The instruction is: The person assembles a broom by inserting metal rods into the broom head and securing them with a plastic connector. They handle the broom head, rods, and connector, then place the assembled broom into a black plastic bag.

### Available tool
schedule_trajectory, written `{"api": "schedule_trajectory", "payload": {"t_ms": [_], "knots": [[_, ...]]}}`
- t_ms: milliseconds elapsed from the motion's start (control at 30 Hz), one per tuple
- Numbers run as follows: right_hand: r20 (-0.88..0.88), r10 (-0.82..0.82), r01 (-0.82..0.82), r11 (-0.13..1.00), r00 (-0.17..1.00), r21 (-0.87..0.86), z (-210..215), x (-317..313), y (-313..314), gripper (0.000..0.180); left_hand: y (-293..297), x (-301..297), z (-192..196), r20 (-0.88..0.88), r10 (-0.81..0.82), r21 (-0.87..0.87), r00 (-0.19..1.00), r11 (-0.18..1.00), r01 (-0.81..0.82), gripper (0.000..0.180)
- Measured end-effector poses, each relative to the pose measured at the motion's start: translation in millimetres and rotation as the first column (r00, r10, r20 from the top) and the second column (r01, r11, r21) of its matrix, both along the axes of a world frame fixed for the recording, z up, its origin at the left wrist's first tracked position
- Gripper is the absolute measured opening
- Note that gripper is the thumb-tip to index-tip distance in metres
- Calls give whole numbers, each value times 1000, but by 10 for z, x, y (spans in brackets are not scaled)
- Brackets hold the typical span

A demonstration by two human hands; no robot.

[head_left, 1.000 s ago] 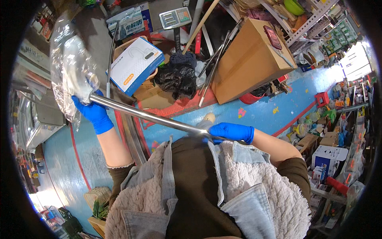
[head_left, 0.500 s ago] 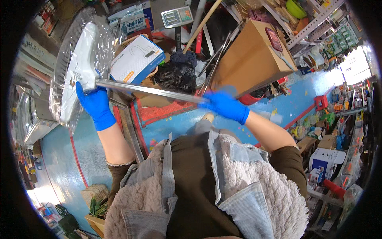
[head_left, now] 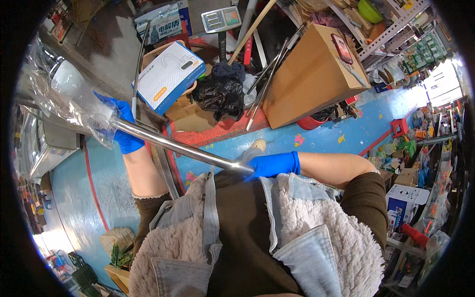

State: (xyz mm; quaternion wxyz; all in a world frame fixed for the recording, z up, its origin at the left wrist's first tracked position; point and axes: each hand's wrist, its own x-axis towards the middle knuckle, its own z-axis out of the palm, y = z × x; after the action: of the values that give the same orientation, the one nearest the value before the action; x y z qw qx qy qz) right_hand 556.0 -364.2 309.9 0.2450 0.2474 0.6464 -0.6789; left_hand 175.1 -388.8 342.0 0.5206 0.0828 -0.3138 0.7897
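Note:
A shiny metal pole slants across in front of my chest. Its far left end carries a white plastic head wrapped in crinkled clear film. Blue-gloved, my left hand is closed around the top of the pole, just where the head joins it; the film and pole hide part of its fingers. My right hand, in a matching glove, is wrapped around the pole's lower end near my waist.
Ahead stand a boxed faucet, a black plastic bag, a digital scale and a tall cardboard carton with a phone on it. Thin rods lean beside the carton. Packed shelves line the right.
The pole has swung, its head going left and turning more end-on. My right hand has drawn it down and in toward my waist. My left hand stays near the head.

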Motion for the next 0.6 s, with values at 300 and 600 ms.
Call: {"api": "schedule_trajectory", "payload": {"t_ms": [300,600], "knots": [[-85,-182,118,176,980,977,139,1112,964,29,-462,-1184,75,-769,298,-516,565,232,-825,59],[162,13,-134,633,987,763,-74,1273,516,33,-1270,-2077,-395,-737,378,-273,560,592,-759,54]]}}
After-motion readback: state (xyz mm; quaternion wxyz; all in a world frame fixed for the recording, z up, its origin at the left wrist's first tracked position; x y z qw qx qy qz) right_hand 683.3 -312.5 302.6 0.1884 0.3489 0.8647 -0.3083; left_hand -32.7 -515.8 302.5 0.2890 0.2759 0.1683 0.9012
